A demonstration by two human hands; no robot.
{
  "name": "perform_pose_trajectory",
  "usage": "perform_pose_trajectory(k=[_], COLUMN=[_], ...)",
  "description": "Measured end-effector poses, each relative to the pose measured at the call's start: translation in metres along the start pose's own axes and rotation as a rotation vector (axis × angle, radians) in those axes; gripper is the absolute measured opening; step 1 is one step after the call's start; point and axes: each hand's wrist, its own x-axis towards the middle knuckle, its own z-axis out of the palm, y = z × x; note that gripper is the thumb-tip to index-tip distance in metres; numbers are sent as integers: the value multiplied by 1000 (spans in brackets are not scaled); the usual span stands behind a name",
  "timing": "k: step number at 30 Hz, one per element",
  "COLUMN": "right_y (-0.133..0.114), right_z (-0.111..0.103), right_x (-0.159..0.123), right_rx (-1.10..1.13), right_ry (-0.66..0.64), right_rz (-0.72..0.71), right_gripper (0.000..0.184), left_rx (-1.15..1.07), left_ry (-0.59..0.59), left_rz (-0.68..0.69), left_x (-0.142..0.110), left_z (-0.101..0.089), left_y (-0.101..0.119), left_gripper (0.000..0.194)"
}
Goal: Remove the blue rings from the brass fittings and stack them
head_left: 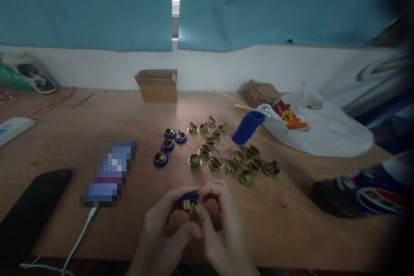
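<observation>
Near the table's front edge, a brass-coloured round metal fitting with a blue ring (190, 202) is held between both hands. My left hand (163, 228) curls round its left side, fingers closed on it. From the right, the fingertips and thumb of my right hand (223, 220) pinch the same piece. Beyond the hands lie several bare brass-coloured fittings (229, 167) in a loose group. To their left sit several fittings with blue rings (161, 158) round their bases. A leaning stack of blue rings (247, 128) stands behind the group on the right.
At the back stands an open cardboard box (159, 88). A white plastic bag (326, 129) with a brown packet (261, 92) behind it occupies the right. A bottle (362, 189) lies at right front. On the left are a phone on a cable (110, 172) and a black slab (32, 211).
</observation>
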Motion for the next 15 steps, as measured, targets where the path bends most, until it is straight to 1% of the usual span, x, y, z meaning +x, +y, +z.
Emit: perform_pose_trajectory(k=[4, 5, 10, 15], right_y=[2, 1, -3, -11], right_z=[-1, -2, -6, -6], right_x=[1, 1, 3, 10], right_rx=[40, 43, 33, 20], right_ry=[-46, -54, -95, -156], right_rz=[37, 40, 4, -85], right_gripper=[19, 19, 16, 22], left_rx=[70, 71, 40, 36], left_ry=[-60, -64, -4, 15], left_rz=[-2, -8, 8, 49], left_x=[0, -1, -4, 1], left_z=[-3, -2, 5, 3], left_y=[1, 1, -2, 4], left_gripper=[66, 68, 52, 47])
